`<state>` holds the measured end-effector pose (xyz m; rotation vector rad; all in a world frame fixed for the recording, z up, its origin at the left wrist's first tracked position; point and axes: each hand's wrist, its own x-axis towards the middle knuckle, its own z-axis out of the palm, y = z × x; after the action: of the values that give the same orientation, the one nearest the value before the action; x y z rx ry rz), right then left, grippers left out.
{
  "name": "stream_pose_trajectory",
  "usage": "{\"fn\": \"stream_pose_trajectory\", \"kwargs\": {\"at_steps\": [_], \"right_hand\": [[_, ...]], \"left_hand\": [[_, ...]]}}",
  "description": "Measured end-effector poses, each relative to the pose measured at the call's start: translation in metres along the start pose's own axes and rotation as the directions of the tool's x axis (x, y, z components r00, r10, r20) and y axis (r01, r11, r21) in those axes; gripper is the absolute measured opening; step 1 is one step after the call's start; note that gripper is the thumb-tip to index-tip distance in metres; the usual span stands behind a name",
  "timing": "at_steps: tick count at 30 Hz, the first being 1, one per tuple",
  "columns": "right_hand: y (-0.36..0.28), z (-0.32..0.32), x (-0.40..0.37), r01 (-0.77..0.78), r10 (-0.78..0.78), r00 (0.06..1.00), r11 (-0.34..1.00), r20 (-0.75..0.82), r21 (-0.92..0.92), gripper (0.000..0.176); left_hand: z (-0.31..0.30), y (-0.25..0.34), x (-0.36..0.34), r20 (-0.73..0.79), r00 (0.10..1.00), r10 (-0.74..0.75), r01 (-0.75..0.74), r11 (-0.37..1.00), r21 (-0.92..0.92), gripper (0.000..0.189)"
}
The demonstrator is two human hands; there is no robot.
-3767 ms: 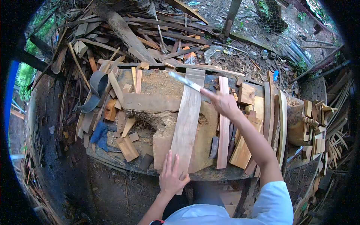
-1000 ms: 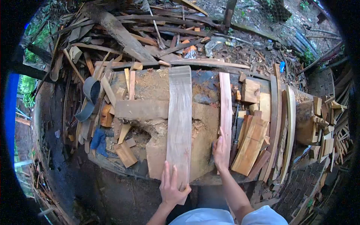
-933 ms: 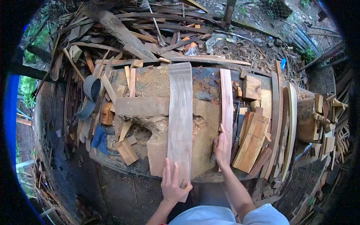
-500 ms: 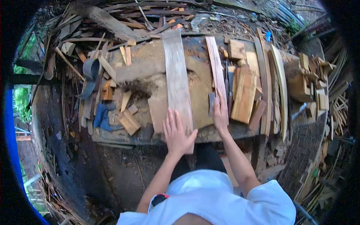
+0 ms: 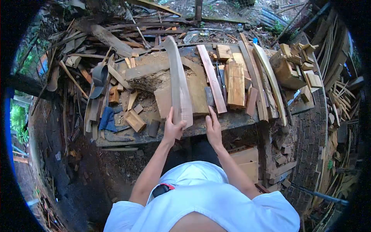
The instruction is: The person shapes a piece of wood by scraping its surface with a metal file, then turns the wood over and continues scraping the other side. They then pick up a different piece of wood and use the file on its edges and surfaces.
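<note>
A blue cloth [image 5: 107,119] lies at the left of the workbench [image 5: 193,130], with 1 small wood block [image 5: 135,121] beside it. The left hand [image 5: 171,130] grips the near end of the long board [image 5: 181,83], which is tilted, showing its long edge, over the bench's middle. The right hand [image 5: 213,129] is released, fingers extended near the dark flat piece [image 5: 209,96]; whether they touch, I cannot tell. Rightward lie 1 pinkish strip [image 5: 211,77] and 1 thick yellowish block [image 5: 236,85].

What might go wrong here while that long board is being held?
The left hand grips the long board near one end, so the far end might swing and knock the pinkish strip. The right hand could brush the dark flat piece just beyond it, which might be sharp.
</note>
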<state>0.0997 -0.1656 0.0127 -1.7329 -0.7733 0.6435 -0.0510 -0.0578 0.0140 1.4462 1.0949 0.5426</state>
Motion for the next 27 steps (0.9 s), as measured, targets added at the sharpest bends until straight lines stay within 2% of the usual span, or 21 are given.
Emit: {"fn": "stream_pose_trajectory", "kwargs": {"at_steps": [1,2,3,4,6,7,10,11,12,14,16,21,23,24,26,27], "right_hand": [[0.001,-0.001,-0.006,0.051,-0.051,0.999,0.998,-0.012,-0.045,0.046],[0.001,-0.001,-0.011,0.100,-0.102,0.995,0.991,-0.020,-0.091,0.046],[0.000,0.000,-0.016,0.114,-0.116,0.993,0.989,-0.017,-0.091,0.046],[-0.001,0.002,-0.020,0.117,-0.118,0.993,0.989,0.000,-0.094,0.046],[-0.004,0.007,-0.026,0.125,-0.122,0.992,0.987,0.032,-0.102,0.046],[-0.006,0.010,-0.027,0.146,-0.140,0.988,0.984,0.064,-0.102,0.045],[-0.012,0.021,-0.031,0.123,-0.109,0.976,0.990,0.189,-0.064,0.046],[-0.018,0.021,-0.033,-0.096,0.123,0.954,0.989,0.273,-0.109,0.046],[-0.018,0.025,-0.034,-0.089,0.119,0.952,0.989,0.284,-0.115,0.046],[-0.016,0.037,-0.036,0.114,-0.085,0.971,0.986,0.224,-0.118,0.046],[-0.018,0.043,-0.036,0.147,-0.117,0.966,0.982,0.230,-0.116,0.047],[-0.026,0.048,-0.036,0.129,-0.076,0.959,0.975,0.273,-0.181,0.049],[-0.031,0.044,-0.036,0.128,-0.075,0.963,0.973,0.261,-0.192,0.049],[-0.032,0.041,-0.036,0.124,-0.074,0.968,0.972,0.240,-0.199,0.049],[-0.024,0.035,-0.030,0.154,-0.108,0.966,0.970,0.236,-0.187,0.049],[-0.020,0.032,-0.027,0.172,-0.126,0.967,0.965,0.221,-0.199,0.049]], "left_hand": [[-0.001,0.001,-0.005,0.097,0.994,-0.050,0.084,0.913,-0.399,0.093],[-0.002,0.001,-0.009,0.208,0.977,-0.054,0.190,0.668,-0.720,0.088],[0.001,-0.005,-0.011,0.228,0.973,0.021,0.175,0.577,-0.798,0.083],[0.007,-0.012,-0.013,0.218,0.976,0.032,0.160,0.575,-0.803,0.083],[0.021,-0.027,-0.015,0.124,0.991,-0.049,0.126,0.649,-0.750,0.073],[0.024,-0.034,-0.018,0.063,0.992,-0.107,0.122,0.749,-0.651,0.065],[0.020,-0.052,-0.020,0.069,0.992,-0.103,0.123,0.756,-0.643,0.059],[0.020,-0.058,-0.018,0.078,0.995,-0.058,0.096,0.691,-0.717,0.050],[0.018,-0.062,-0.021,0.067,0.996,-0.059,0.089,0.685,-0.723,0.050],[0.012,-0.072,-0.026,0.254,0.955,-0.156,0.297,0.461,-0.836,0.046],[0.009,-0.076,-0.026,0.257,0.955,-0.145,0.295,0.450,-0.843,0.042],[0.009,-0.080,-0.028,0.266,0.957,-0.113,0.288,0.430,-0.856,0.036],[0.013,-0.073,-0.030,0.183,0.978,-0.103,0.209,0.559,-0.803,0.041],[0.016,-0.066,-0.030,0.180,0.978,-0.108,0.210,0.554,-0.806,0.041],[0.024,-0.051,-0.030,0.037,0.989,-0.145,0.134,0.750,-0.648,0.050],[0.024,-0.045,-0.030,0.009,0.993,-0.115,0.101,0.822,-0.560,0.059]]}}
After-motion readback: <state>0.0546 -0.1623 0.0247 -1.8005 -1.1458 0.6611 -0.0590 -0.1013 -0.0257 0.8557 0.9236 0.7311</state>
